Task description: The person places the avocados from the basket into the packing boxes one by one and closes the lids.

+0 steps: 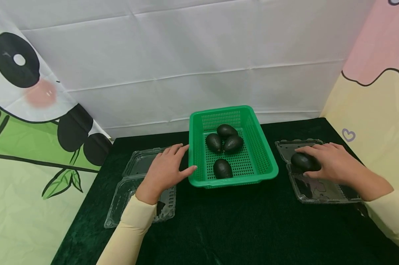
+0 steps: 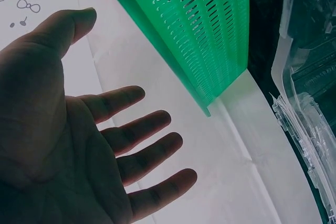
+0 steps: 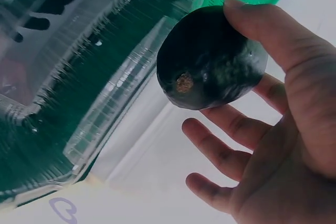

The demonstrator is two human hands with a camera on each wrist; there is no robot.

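1. Dark tabletop (image 1: 239,224), with a green basket (image 1: 257,177) at 12 o'clock.
2. Open clear container (image 1: 330,191) near the basket's 3 o'clock.
3. Left hand (image 1: 166,167): 9 o'clock, fingers spread, empty.
4. Right hand (image 1: 338,162): fingers gripping avocado (image 1: 303,162) over container; light, steady pressure suits it.

The left forearm (image 1: 129,230) angles inward from the table's (image 1: 239,235) left edge, the left hand (image 1: 166,167) reaching with straight fingers and spread thumb. Near the right edge, the right hand (image 1: 336,163) grips between thumb and fingers, the little finger free.
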